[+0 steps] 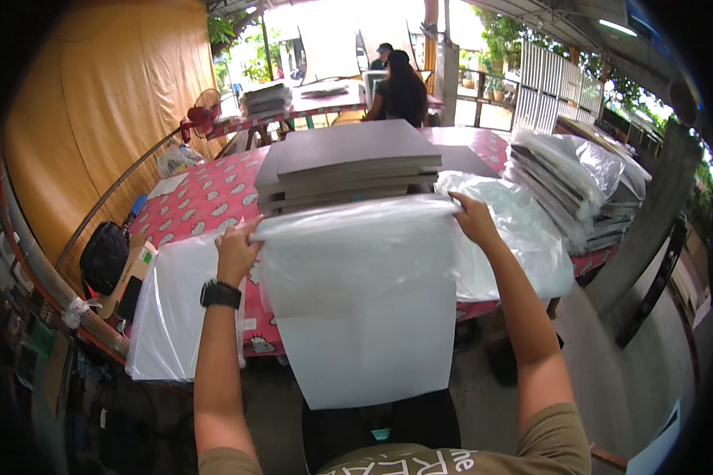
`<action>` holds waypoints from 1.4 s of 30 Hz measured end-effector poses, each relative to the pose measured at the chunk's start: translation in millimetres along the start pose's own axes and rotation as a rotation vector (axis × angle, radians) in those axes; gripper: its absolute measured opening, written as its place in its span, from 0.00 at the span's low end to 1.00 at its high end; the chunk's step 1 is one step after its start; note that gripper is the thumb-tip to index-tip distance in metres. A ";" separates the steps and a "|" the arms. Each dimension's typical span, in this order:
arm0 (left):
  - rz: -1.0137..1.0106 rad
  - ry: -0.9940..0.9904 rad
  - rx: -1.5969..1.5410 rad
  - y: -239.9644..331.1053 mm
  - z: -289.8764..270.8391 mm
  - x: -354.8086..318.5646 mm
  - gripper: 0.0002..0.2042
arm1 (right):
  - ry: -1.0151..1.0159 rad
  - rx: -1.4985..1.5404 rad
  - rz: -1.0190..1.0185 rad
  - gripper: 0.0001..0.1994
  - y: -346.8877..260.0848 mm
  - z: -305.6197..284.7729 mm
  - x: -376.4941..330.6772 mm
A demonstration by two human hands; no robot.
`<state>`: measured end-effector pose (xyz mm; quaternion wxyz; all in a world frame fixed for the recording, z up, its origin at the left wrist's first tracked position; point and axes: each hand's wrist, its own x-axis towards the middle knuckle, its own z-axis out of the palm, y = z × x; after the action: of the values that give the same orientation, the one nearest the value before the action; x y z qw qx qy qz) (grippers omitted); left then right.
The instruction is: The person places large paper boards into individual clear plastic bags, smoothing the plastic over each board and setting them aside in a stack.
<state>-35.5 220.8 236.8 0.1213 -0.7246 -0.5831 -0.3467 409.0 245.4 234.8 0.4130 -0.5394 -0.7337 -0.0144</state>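
Note:
I hold a large clear plastic bag (356, 261) upright in front of me, with a pale flat board (372, 348) hanging inside it. My left hand (236, 252) grips the bag's top left corner; a black watch sits on that wrist. My right hand (474, 219) grips the top right corner. Just behind the bag, a stack of dark grey boards (348, 162) lies on the table with the red patterned cloth (206, 198).
A pile of clear bags (170, 309) hangs over the table's left edge. Loose plastic (523, 229) lies right of my hand, beside a stack of bagged boards (578, 182). A black bag (103, 257) sits far left. Two people sit at a far table (309, 103).

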 end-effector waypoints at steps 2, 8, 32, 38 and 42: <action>0.193 0.173 0.121 11.9 -14.2 -20.3 0.23 | 0.016 0.002 0.046 0.18 -24.8 -19.8 -23.4; -0.013 0.025 -0.344 24.7 -86.2 -64.4 0.08 | -0.056 0.634 0.363 0.11 -22.2 -67.3 -63.6; -1.658 -0.176 -1.371 -10.8 114.5 -388.1 0.05 | -0.181 0.930 1.420 0.11 57.1 83.3 -372.4; -1.313 -0.336 -0.675 -19.1 137.8 -417.8 0.18 | -0.187 0.015 1.018 0.13 73.5 154.7 -421.7; -0.882 0.098 -1.225 -3.6 99.3 -357.0 0.20 | -0.270 -0.110 0.973 0.11 63.7 139.6 -413.0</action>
<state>-31.4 7.8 -66.4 -0.4272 -0.3458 -0.5161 -0.6570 409.5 15.3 -140.9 0.2444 -0.8366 -0.4426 0.2110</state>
